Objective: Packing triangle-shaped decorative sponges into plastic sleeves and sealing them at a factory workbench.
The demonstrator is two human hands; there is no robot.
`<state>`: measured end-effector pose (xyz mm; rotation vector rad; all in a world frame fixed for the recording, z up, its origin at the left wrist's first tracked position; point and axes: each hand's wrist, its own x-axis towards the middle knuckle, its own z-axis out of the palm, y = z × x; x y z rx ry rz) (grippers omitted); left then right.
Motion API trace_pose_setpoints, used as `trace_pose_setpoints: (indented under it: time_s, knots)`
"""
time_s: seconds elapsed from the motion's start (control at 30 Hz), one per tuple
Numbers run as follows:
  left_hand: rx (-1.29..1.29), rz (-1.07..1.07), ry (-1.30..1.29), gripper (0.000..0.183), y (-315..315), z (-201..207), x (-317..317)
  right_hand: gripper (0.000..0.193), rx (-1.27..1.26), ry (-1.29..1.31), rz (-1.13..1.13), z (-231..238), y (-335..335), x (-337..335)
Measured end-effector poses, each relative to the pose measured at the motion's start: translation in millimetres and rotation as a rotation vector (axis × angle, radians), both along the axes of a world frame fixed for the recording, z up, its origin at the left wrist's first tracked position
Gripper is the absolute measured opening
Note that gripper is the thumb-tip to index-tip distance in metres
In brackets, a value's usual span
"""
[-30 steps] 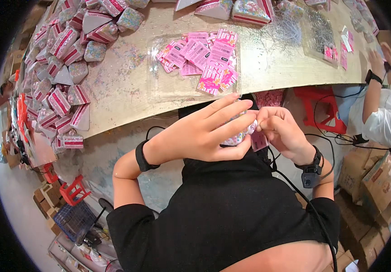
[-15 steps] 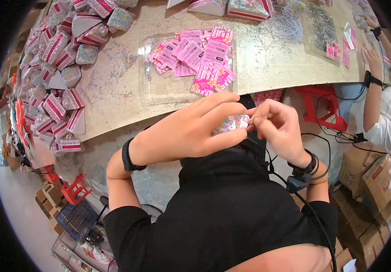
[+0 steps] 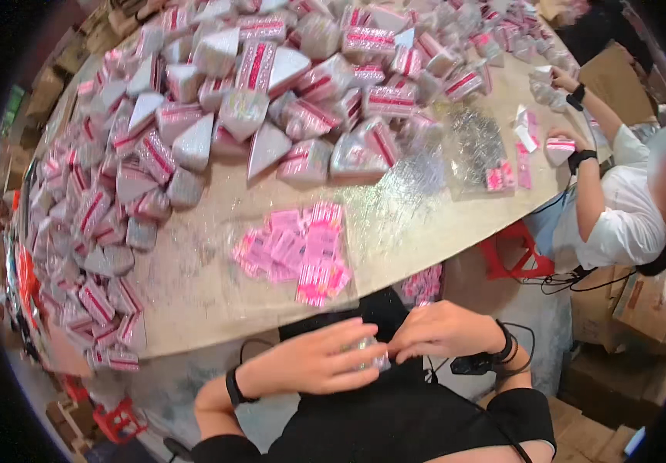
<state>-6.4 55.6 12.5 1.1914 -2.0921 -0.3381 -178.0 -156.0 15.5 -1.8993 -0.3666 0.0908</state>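
In front of my lap, just off the table edge, my left hand [image 3: 308, 361] is wrapped round a cake-slice ornament [image 3: 380, 360] with a pale, speckled, shiny top. The fingers cover most of it. Close against its right end is my right hand [image 3: 445, 330], fingers curled and pressed together; whatever they pinch is too small and blurred to make out. On the table before me lies a loose pile of pink printed cards [image 3: 290, 248], on a clear plastic sheet.
A large heap of cake-slice ornaments [image 3: 254, 65], white with glittery pink bands, covers the table's back and left [image 3: 186, 289]. Silvery strands [image 3: 472, 139] lie at the right. A co-worker [image 3: 611, 208] handles slices there. Red stools [image 3: 514, 251] and cardboard boxes [image 3: 649, 305] stand below.
My view has tilted up, showing more of the heap and the co-worker. Both hands remain together at the ornament. The co-worker's hand now holds a slice.
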Motion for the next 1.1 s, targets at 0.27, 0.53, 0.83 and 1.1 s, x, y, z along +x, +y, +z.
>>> trace_pose_setpoints:
  time_s: [0.27, 0.53, 0.83, 1.1]
  knots:
    - [0.067, -0.002, -0.044, 0.028, -10.0, 4.1, 7.1, 0.031, -0.127, 0.144, -0.086, 21.8, 12.3, 2.9]
    - [-0.033, 0.035, -0.023, 0.045, -17.3, -1.0, 10.5, 0.029, 0.126, 0.359, -0.031, 6.6, -11.1, 24.0]
    - [-0.04, 0.716, -0.167, 0.088, 4.2, 13.9, 25.3, 0.019, 0.023, -0.21, -0.993, 16.6, -132.1, 42.7]
    - [0.224, 1.027, -0.141, 0.059, 45.0, 8.8, 26.1, 0.02, -0.951, -0.762, -1.356, 112.2, -158.7, 63.4]
